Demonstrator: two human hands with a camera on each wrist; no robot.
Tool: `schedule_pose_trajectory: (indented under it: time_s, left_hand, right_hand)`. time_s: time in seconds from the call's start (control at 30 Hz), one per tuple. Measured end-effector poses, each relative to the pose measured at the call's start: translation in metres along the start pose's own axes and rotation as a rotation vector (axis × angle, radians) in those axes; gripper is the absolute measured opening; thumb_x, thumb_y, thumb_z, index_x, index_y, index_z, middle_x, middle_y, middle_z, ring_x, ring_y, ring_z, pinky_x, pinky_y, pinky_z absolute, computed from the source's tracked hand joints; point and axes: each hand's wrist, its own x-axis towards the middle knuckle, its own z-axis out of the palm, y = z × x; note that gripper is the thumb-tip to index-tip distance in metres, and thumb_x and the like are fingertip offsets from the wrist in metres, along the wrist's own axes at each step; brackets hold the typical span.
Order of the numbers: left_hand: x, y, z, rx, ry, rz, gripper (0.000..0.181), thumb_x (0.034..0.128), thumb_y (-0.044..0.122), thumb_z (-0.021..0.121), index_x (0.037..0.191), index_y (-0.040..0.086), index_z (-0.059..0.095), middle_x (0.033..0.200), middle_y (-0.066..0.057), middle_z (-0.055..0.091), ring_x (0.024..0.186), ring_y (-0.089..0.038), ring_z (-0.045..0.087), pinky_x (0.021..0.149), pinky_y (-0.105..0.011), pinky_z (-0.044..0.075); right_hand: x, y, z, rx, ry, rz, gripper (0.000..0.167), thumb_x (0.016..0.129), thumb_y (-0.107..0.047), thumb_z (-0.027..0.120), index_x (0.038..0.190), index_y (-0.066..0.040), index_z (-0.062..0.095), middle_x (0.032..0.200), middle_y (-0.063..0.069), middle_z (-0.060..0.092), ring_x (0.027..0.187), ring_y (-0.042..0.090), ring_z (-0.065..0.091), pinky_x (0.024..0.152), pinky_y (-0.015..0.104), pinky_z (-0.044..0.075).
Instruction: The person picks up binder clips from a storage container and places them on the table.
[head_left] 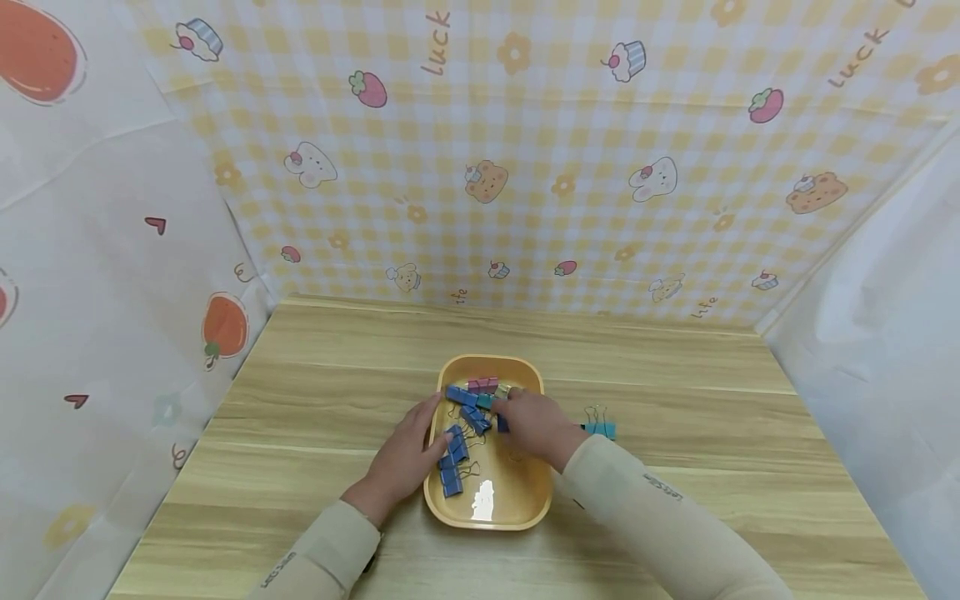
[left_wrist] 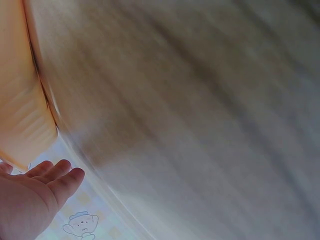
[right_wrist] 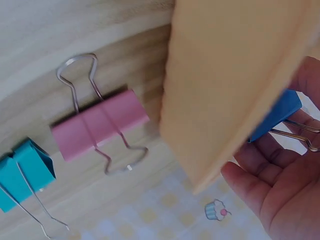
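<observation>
A yellow tray [head_left: 517, 508] holds several blue binder clips [head_left: 451, 481] along its left side, with a pink binder clip [head_left: 483, 385], a teal clip [head_left: 486, 401] and a yellowish clip [head_left: 503, 390] towards its far end. My right hand [head_left: 536, 425] reaches into the tray from the right. In the right wrist view, its curled fingers hold a blue binder clip [right_wrist: 280, 114], partly hidden by the tray wall. My left hand [head_left: 405, 454] lies along the tray's left edge, thumb over the rim and fingers [left_wrist: 65, 185] fairly straight outside.
On the wooden table [head_left: 675, 500], right of the tray, lie a teal binder clip [head_left: 600, 430] and a pink binder clip [right_wrist: 100, 122]; the right hand and forearm hide the pink one from the head view. A checked cloth [head_left: 555, 233] hangs behind the table.
</observation>
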Motion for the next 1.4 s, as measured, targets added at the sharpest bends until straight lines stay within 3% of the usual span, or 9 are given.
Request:
schedule_pose_trajectory:
  time_s: [0.27,0.43,0.73,1.4]
  left_hand:
    - [0.0,-0.001,0.0,0.004,0.0,-0.002,0.067,0.0977,0.036,0.055,0.155,0.018,0.023,0.154,-0.014,0.032,0.139,-0.037,0.034,0.11,-0.054,0.032]
    - [0.0,0.0,0.0,0.001,-0.002,-0.005,0.068,0.0977,0.036,0.055,0.155,0.019,0.023,0.154,-0.014,0.032,0.139,-0.037,0.033,0.11,-0.055,0.032]
    - [0.001,0.0,0.001,0.01,0.007,0.005,0.068,0.0975,0.035,0.056,0.154,0.019,0.023,0.153,-0.014,0.034,0.138,-0.037,0.035,0.109,-0.054,0.033]
    - [0.0,0.0,0.0,0.003,-0.001,-0.006,0.067,0.0977,0.035,0.055,0.154,0.019,0.023,0.154,-0.013,0.032,0.139,-0.037,0.034,0.11,-0.055,0.032]
  right_hand:
    - [-0.007,0.003,-0.013,-0.007,0.08,-0.029,0.036,0.081,-0.022,0.076,0.114,-0.015,0.064,0.091,0.006,0.059,0.071,0.016,0.052,0.061,0.031,0.051]
    - [-0.011,0.007,-0.019,0.031,0.088,-0.008,0.041,0.082,-0.021,0.074,0.122,-0.015,0.064,0.097,0.006,0.059,0.072,0.015,0.052,0.065,0.03,0.052]
    - [-0.017,0.017,-0.029,0.038,0.162,-0.005,0.036,0.081,-0.017,0.073,0.116,-0.014,0.065,0.099,0.007,0.061,0.08,0.017,0.054,0.068,0.032,0.053]
    - [-0.034,0.039,-0.032,0.053,0.2,0.02,0.039,0.08,-0.018,0.073,0.117,-0.011,0.065,0.099,0.007,0.061,0.077,0.016,0.054,0.065,0.033,0.052]
